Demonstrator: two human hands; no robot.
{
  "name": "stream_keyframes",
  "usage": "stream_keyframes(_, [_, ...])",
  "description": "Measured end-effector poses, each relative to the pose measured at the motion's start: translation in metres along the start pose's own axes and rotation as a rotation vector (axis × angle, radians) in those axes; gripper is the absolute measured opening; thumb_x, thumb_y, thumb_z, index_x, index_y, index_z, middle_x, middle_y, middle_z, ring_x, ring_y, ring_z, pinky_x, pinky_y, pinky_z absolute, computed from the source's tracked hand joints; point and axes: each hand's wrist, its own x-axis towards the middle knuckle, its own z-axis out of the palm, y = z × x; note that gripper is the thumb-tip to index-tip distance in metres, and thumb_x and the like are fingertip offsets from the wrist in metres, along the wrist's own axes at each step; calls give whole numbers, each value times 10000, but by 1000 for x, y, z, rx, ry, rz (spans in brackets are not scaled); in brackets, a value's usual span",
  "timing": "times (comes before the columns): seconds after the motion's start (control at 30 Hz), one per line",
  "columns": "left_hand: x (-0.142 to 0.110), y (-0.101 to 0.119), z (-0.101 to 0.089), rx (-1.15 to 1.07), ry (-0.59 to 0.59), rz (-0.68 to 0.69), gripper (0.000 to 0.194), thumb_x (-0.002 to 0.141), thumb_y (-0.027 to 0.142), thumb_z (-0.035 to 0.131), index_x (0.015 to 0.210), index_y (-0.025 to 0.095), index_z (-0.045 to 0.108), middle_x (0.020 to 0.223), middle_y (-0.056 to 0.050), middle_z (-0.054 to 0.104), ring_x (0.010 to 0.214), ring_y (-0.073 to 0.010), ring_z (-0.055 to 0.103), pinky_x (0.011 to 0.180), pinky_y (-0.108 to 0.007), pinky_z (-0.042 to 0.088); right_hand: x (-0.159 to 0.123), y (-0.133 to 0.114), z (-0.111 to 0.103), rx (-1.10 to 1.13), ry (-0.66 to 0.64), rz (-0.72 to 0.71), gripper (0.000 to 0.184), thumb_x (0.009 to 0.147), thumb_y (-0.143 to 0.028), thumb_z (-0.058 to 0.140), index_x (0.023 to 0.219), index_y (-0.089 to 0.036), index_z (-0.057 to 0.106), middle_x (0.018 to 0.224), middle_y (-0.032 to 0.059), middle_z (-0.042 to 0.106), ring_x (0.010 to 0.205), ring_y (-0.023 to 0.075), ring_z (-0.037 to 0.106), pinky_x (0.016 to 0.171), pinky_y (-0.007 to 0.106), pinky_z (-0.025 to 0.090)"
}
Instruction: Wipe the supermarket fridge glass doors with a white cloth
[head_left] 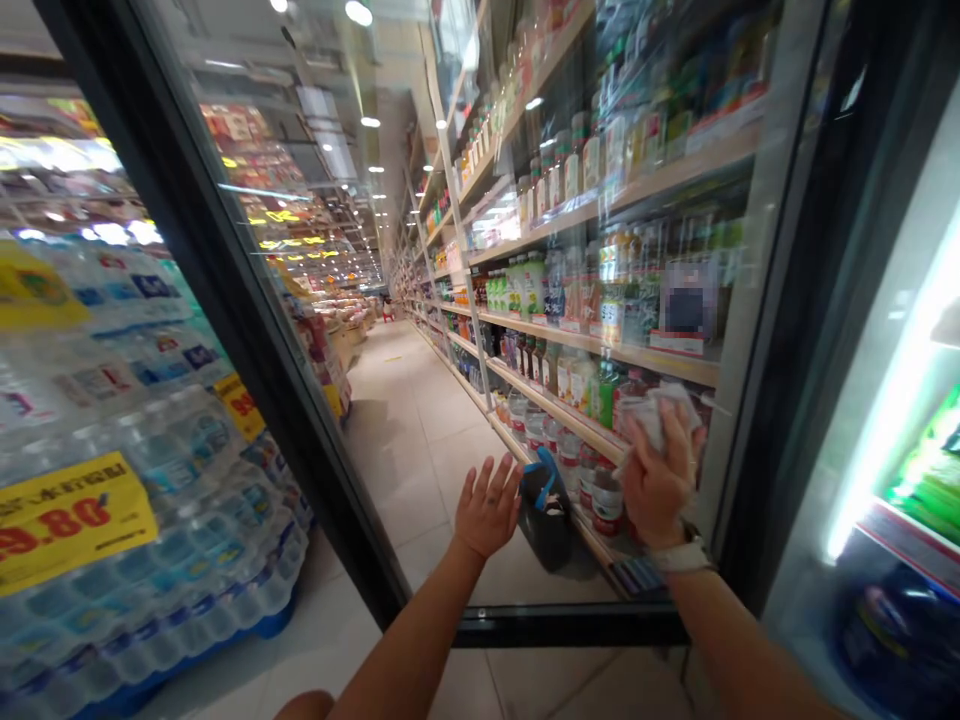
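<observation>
A person works with both hands at a glass door (390, 410) framed in black. The right hand (664, 485) grasps a crumpled white cloth (664, 410), its fingers laid over it and holding it against the pane, towards the side of the door nearer the lit fridge. A watch (686, 553) with a pale strap sits on that wrist. The left hand (487, 508) holds nothing; its fingers are spread, and it is raised in front of the pane, lower down and well apart from the cloth. Whether its palm touches the glass cannot be told. The bottom bar (570, 628) of the door frame runs below both hands.

Through the glass, long shelves (682, 368) of bottles line the right side of an aisle, with pale floor tiles (390, 385) leading away. A dark bucket (547, 530) stands on the floor beside the lowest shelf, with something blue (546, 470) sticking up out of it; in the view it appears between the two hands. To the left of the door, packs of bottled water (165, 450) are piled up, with a yellow price sign (75, 520) in front. At the far right, the fridge has a bright strip light (892, 410), green packages (934, 460) and a big dark blue bottle (892, 635), rather blurred.
</observation>
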Motion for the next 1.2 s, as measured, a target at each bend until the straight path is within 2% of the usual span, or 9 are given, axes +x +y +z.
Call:
stream_keyframes(0.1, [-1, 1, 0, 6, -6, 5, 618, 867, 316, 520, 1445, 190, 343, 1471, -70, 399, 1438, -226, 203, 1191, -402, 143, 4, 2, 3, -16, 28, 59, 525, 871, -56, 402, 1333, -264, 539, 1501, 86, 375, 1392, 323, 320, 1110, 630, 244])
stream_keyframes(0.23, [-1, 0, 1, -12, 9, 3, 603, 878, 304, 500, 1446, 187, 338, 1479, -56, 384, 1441, -223, 193, 1191, -400, 149, -15, -12, 6, 59, -61, -46, 509, 857, -32, 417, 1270, -270, 596, 1426, 64, 485, 1372, 280, 368, 1133, 547, 285])
stream_keyframes(0.47, [4, -1, -1, -29, 23, 1, 600, 890, 299, 476, 1456, 187, 310, 1487, -44, 366, 1441, -218, 191, 1194, -389, 135, -76, -35, 3, 181, -298, -321, 390, 896, -65, 457, 1120, -300, 674, 1234, -3, 653, 1285, 190, 490, 1162, 413, 303])
stream_keyframes(0.63, [3, 0, -1, -14, 22, 1, 606, 878, 307, 496, 1449, 183, 332, 1472, -56, 398, 1438, -216, 206, 1194, -395, 144, -133, -40, 3, 396, -544, -593, 277, 962, -170, 449, 1128, -264, 651, 1203, -30, 671, 1214, 112, 546, 1080, 287, 420])
stream_keyframes(0.77, [1, 0, -2, -1, 6, 7, 603, 867, 318, 513, 1437, 193, 362, 1478, -48, 392, 1441, -218, 195, 1195, -396, 140, -159, -39, 8, 491, -598, -678, 253, 972, -210, 464, 1160, -213, 633, 1191, -5, 679, 1200, 90, 552, 1032, 234, 450])
stream_keyframes(0.87, [0, 0, -2, 8, -6, 11, 613, 855, 329, 535, 1432, 200, 375, 1472, -51, 405, 1442, -221, 193, 1194, -398, 139, -152, -38, 10, 489, -592, -701, 260, 972, -221, 470, 1180, -226, 626, 1180, -23, 684, 1186, 77, 561, 1030, 219, 443])
stream_keyframes(1.0, [-1, -1, 0, 9, -2, 6, 653, 850, 335, 548, 1450, 190, 335, 1453, -71, 433, 1438, -216, 209, 1192, -396, 141, -117, -38, 8, 440, -558, -672, 275, 970, -235, 477, 1211, -235, 609, 1172, -21, 688, 1172, 60, 567, 1068, 221, 396])
stream_keyframes(1.13, [1, -1, 1, -10, 2, 3, 628, 875, 318, 509, 1459, 193, 311, 1458, -65, 421, 1437, -209, 208, 1192, -390, 140, -75, -29, 3, 289, -440, -580, 275, 938, -144, 494, 1089, -298, 665, 1209, -33, 667, 1277, 124, 492, 1168, 357, 264])
stream_keyframes(1.2, [2, -2, 1, -14, 1, -2, 628, 877, 311, 506, 1460, 194, 305, 1458, -65, 421, 1438, -210, 204, 1192, -391, 141, -54, -20, 0, 203, -337, -479, 299, 919, -103, 499, 1071, -293, 674, 1219, -13, 661, 1334, 158, 428, 1182, 421, 220])
